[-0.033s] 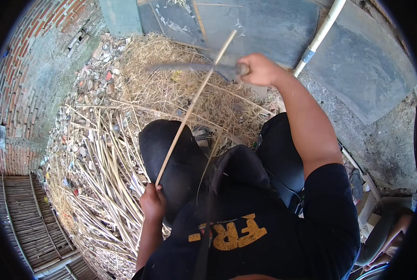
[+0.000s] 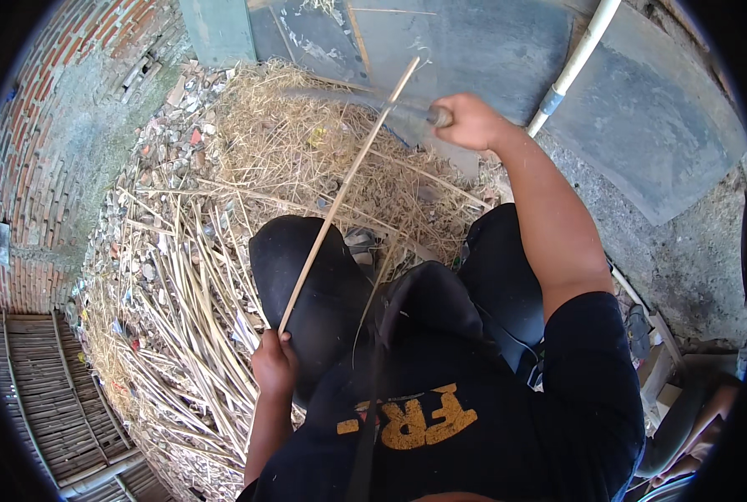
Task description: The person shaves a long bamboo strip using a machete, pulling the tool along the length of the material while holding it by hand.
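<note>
Left hand (image 2: 273, 366) grips the lower end of a long thin cane (image 2: 346, 184), slanting it up over the knee. Right hand (image 2: 470, 121) is closed on a blurred blade (image 2: 348, 99) crossing the cane's upper end. Cut canes (image 2: 181, 309) lie left of the knee.
</note>
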### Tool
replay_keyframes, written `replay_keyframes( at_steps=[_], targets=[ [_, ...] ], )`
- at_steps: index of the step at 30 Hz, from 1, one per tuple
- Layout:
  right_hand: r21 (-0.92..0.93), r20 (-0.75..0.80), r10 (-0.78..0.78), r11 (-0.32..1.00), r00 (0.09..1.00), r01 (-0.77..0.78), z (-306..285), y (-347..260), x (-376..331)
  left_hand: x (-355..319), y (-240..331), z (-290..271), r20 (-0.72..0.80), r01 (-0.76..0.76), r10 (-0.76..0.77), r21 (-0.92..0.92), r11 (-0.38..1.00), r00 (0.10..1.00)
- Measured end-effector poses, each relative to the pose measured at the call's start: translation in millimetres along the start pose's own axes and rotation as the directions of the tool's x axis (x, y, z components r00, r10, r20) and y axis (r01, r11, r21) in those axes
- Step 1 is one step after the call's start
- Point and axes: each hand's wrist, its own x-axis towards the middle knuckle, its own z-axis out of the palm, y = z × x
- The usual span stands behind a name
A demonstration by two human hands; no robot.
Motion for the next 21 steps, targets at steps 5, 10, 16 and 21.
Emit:
replay_keyframes(
  at_steps=[5, 10, 16, 21],
  targets=[
    [0.081, -0.135, 0.206, 0.977, 0.969, -0.196, -8, 11, 0, -1, 8, -5, -0.016, 0.013, -0.012, 0.080, 0.997, 1.000],
    [-0.138, 0.020, -0.113, 0.984, 0.993, 0.115, 9, -33, -7, 0, 5, -4, 0.003, 0.008, -0.008, 0.084, 0.996, 1.000],
    [0.004, 0.036, 0.050, 0.999, 0.998, -0.050, 6, -1, 7, 2, 5, -9, 0.025, 0.001, -0.002, 0.024, 1.000, 1.000],
    [0.013, -0.039, 0.147, 0.989, 0.988, -0.147, 4, -9, 0, 4, 3, -12, 0.021, -0.029, 0.029, 0.010, 1.000, 0.999]
  ],
)
